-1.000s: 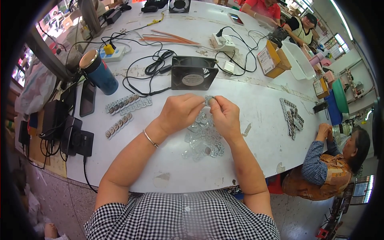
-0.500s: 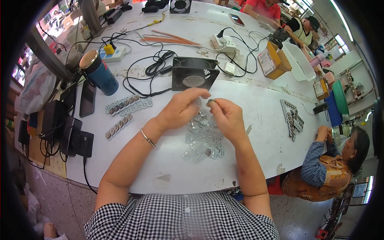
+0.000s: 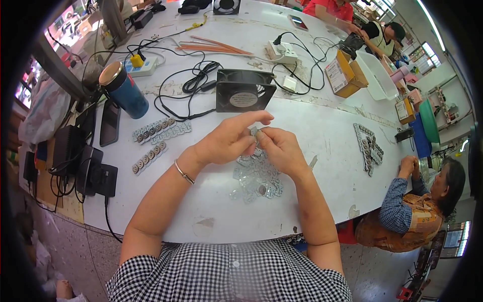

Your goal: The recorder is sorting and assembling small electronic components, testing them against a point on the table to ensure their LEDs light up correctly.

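In the head view, the right hand (image 3: 284, 151) pinches a small grey piece (image 3: 253, 132) over the bench (image 3: 322, 206). The left hand (image 3: 224, 141) curls beside it, index finger extended; its grip is unclear. Loose pieces (image 3: 255, 176) lie heaped nearby.

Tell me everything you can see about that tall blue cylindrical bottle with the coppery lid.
The tall blue cylindrical bottle looks metallic and glossy, with a shiny band below its closed, round, coppery-brown lid. It appears to stand on its base on the white table; its slant may come from the lens. It is toward the table's left side, with a white-and-blue power strip behind it and a flat black phone to its left. Nobody is touching it, and its contents are hidden.
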Motion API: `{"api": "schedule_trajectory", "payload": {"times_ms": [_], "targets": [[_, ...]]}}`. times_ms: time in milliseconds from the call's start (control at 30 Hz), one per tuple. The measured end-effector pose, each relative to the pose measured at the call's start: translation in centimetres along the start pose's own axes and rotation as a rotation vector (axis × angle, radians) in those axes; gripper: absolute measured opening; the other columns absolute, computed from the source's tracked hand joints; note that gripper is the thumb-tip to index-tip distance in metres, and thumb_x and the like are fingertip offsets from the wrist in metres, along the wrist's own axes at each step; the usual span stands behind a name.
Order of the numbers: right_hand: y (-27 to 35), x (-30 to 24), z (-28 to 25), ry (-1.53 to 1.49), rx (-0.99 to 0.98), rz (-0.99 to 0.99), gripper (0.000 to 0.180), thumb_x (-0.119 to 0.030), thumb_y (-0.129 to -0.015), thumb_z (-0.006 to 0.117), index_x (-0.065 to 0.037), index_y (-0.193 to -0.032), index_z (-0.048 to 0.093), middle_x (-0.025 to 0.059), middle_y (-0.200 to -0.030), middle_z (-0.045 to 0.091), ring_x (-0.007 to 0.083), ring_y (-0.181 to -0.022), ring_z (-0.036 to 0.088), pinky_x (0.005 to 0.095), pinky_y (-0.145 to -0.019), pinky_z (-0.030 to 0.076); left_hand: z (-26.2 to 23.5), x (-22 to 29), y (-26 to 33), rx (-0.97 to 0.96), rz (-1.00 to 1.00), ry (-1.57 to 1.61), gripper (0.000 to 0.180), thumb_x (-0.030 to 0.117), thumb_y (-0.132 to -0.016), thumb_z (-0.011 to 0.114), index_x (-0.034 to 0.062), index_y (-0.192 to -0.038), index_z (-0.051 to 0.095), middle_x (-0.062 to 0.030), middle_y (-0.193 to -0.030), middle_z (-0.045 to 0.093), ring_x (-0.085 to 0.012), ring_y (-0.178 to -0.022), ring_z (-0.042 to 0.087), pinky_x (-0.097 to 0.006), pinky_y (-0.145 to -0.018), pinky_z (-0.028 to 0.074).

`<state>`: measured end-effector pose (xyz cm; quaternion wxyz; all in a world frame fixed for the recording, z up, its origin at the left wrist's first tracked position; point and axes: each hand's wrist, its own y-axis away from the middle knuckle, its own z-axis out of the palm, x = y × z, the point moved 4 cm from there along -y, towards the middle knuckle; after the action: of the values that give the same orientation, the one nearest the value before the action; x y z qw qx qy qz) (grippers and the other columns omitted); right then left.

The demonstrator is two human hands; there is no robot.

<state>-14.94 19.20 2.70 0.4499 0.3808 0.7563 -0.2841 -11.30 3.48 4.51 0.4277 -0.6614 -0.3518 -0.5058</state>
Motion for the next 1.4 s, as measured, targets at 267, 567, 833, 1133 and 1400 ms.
{"api": "schedule_trajectory", "payload": {"times_ms": [267, 567, 833, 1133, 1400], "targets": [[0.1, -0.7, -0.2, -0.149, 0.019, -0.002, 0.026, -0.021, -0.099, 0.055, -0.001, -0.086, 0.065, -0.0040, -0.071, 0.055, 0.0033, -0.064, 0.045, 0.0212, -0.056, 0.038, -0.5, 0.3, 0.0, -0.010, -0.013, 0.039, 0.061, -0.013, -0.080, 0.040, 0.0028, -0.140, 0.042, -0.0080, -0.124, 0.055, -0.0064, -0.070, 0.058, -0.022, -0.063, 0.049], [0.1, -0.3, -0.2, -0.145, -0.046, 0.007, 0.026, -0.020, -0.099, 0.055, 0.000, -0.086, 0.066, -0.0036, -0.071, 0.055, 0.0045, -0.065, 0.047, 0.0230, -0.057, 0.039, -0.1, -0.4, 0.0, -0.079, -0.017, -0.008, 0.064, -0.015, -0.080, 0.038, 0.0028, -0.141, 0.041, -0.0104, -0.124, 0.054, -0.0070, -0.069, 0.057, -0.023, -0.061, 0.049], [0.2, -1.3, 0.1, 0.100, -0.010, -0.054, 0.023, -0.017, -0.096, 0.058, 0.002, -0.087, 0.066, -0.0018, -0.068, 0.055, 0.0073, -0.064, 0.045, 0.0270, -0.058, 0.040, -0.5, -0.9, -0.1, -0.044, -0.104, 0.077, 0.064, -0.016, -0.082, 0.039, 0.0039, -0.143, 0.039, -0.0108, -0.127, 0.051, -0.0085, -0.073, 0.060, -0.024, -0.064, 0.052], [0.3, -1.6, 0.9, -0.068, 0.094, 0.009, 0.022, -0.014, -0.095, 0.057, 0.002, -0.081, 0.062, -0.0023, -0.063, 0.051, 0.0059, -0.060, 0.042, 0.0264, -0.054, 0.037, -0.4, -0.8, -0.1, 0.029, -0.136, 0.114, 0.059, -0.014, -0.084, 0.042, 0.0043, -0.141, 0.043, -0.0102, -0.124, 0.054, -0.0094, -0.074, 0.064, -0.024, -0.065, 0.054], [0.2, -0.7, -0.9, -0.019, 0.155, 0.008, 0.021, -0.015, -0.096, 0.057, 0.001, -0.084, 0.062, -0.0033, -0.066, 0.052, 0.0051, -0.062, 0.043, 0.0246, -0.055, 0.038, -1.0, -1.1, -0.1, 0.212, 0.139, -0.180, 0.033, -0.007, -0.084, 0.058, -0.0017, -0.116, 0.064, -0.0073, -0.097, 0.067, -0.0101, -0.073, 0.064, -0.025, -0.065, 0.053]]}}
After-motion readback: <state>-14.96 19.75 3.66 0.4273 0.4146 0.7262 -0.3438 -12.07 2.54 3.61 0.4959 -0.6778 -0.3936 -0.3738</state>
